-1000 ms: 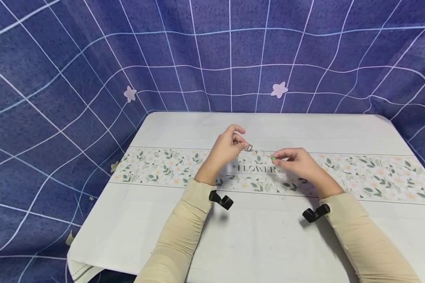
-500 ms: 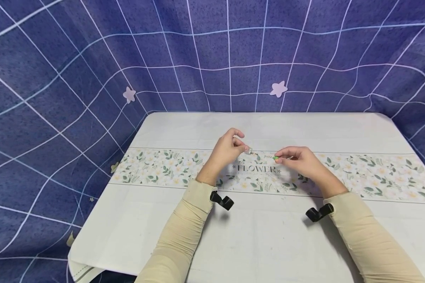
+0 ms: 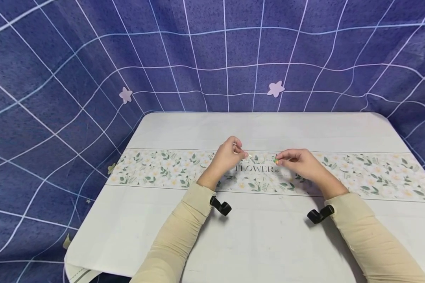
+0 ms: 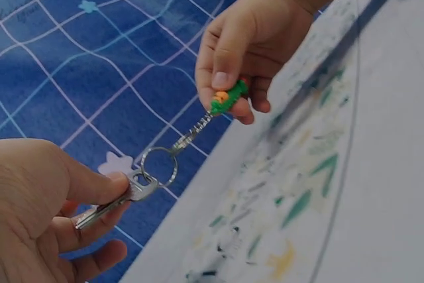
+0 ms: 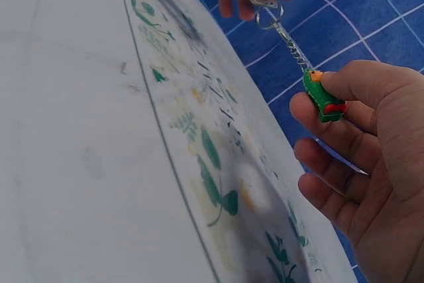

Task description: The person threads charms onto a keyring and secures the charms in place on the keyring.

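Between thumb and fingers my left hand pinches a silver key. The key hangs on a metal split ring, and a short chain runs from that ring to a small green charm with orange and red parts. My right hand pinches this charm between thumb and index finger; its other fingers are loosely bent in the right wrist view. The chain is drawn out nearly straight between both hands, above the table. Part of the key is covered by the left thumb and fingers.
A white cloth covers the table, with a floral printed band across it. Behind and to the left hangs a blue gridded curtain with star shapes. Each sleeve cuff carries a black wrist mount.
Both hands keep their pinch on the key and the charm. My left hand has come down slightly toward the band; my right hand has shifted a little right.
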Tool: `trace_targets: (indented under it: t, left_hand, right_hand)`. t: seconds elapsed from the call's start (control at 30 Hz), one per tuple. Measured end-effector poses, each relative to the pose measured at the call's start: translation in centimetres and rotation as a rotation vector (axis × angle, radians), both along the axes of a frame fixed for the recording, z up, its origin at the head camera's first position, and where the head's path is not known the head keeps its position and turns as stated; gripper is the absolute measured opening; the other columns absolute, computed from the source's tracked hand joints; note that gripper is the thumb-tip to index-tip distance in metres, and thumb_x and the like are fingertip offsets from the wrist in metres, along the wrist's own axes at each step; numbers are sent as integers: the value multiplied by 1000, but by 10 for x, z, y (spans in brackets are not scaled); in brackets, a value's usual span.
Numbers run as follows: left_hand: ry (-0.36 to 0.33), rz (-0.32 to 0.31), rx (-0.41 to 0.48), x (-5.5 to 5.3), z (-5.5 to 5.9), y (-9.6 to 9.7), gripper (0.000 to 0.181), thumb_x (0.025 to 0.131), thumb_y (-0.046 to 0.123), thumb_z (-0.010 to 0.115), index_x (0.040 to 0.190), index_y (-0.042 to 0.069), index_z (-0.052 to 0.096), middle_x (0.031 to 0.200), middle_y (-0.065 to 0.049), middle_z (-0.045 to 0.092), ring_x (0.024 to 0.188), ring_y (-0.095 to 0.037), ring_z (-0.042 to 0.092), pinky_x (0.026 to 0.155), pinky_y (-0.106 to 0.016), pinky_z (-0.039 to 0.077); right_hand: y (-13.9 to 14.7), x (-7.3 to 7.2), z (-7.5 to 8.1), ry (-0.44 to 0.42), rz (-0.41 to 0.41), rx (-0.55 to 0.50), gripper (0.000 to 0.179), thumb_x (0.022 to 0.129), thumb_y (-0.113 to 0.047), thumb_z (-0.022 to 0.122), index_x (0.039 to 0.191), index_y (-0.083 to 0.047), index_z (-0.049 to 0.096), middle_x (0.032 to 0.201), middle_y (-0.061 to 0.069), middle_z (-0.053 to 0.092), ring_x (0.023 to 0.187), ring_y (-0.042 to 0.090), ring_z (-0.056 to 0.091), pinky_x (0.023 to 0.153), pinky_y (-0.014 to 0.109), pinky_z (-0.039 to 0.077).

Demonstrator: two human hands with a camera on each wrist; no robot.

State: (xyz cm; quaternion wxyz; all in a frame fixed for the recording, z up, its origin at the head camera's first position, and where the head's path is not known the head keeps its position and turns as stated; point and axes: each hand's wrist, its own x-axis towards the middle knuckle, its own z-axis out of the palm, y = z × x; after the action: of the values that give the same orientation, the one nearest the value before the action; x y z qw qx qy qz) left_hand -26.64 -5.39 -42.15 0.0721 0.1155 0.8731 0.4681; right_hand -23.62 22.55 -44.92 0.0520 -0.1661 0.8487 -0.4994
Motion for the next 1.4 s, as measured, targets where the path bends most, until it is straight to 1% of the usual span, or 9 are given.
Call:
trace_targets:
  t: [0.17,0.4,0.6,0.73,0.87,0.97,1.1,1.23,1.4]
  left_hand:
    - [-6,6,39,2,-9,-2,31,95,15,72,116,2,53,91,-3,68,72,-19,59,62,-30,45]
    - [15,-12,81,4,-23,-4,21,96,14,70,104,12,50,89,-1,68,77,-18,62,66,-32,42]
    - [71,-31,35,4,-33,-5,23,94,11,71,109,6,55,88,3,69,77,-18,59,75,-34,42]
    - [102,-46,10,3,-40,-6,21,92,8,73,105,8,57,86,4,70,78,-16,59,84,-38,42]
    - [122,-60,-3,2,-47,-6,19,91,7,73,98,13,57,83,5,70,81,-13,59,104,-45,33]
    - [143,-70,-29,0,-51,-6,18,91,9,73,96,14,57,82,7,69,83,-11,59,115,-48,22]
    - [167,-80,-63,-2,-55,-6,17,91,11,74,96,14,58,83,7,69,83,-10,61,119,-46,17]
    - [150,-74,-67,1,-54,-6,18,91,12,74,97,14,58,83,7,69,92,-14,60,120,-48,11]
    - [145,-66,-106,3,-53,-4,18,92,14,74,98,16,57,85,8,66,103,-17,54,121,-52,3]
  right_hand:
    - [-1,1,-4,18,5,28,23,99,-16,65,117,-3,72,108,14,73,88,28,69,71,28,53]
    - [-3,1,-10,8,-10,67,26,100,-21,66,118,-5,72,116,13,72,98,23,69,80,26,53]
    - [-4,1,-18,21,-5,118,24,100,-24,66,114,-7,74,118,12,71,105,24,67,86,28,54]
    - [-6,1,-23,45,-7,143,21,99,-21,66,112,-8,75,115,11,71,105,26,67,88,36,54]
    - [-7,1,-25,101,10,148,17,98,-15,67,109,-7,76,113,11,71,103,26,65,88,40,54]
    - [-7,0,-28,148,24,152,15,96,-10,68,106,-7,77,111,10,71,101,24,65,87,39,54]
    - [-7,-2,-31,195,41,149,13,93,-4,70,103,-6,78,106,8,73,96,21,66,84,32,55]
    - [-7,-3,-33,230,50,151,13,92,-3,71,102,-6,78,101,6,74,93,19,65,82,26,54]
    - [-7,0,-33,270,28,174,10,92,-8,72,101,-7,78,99,5,73,94,21,60,81,32,51]
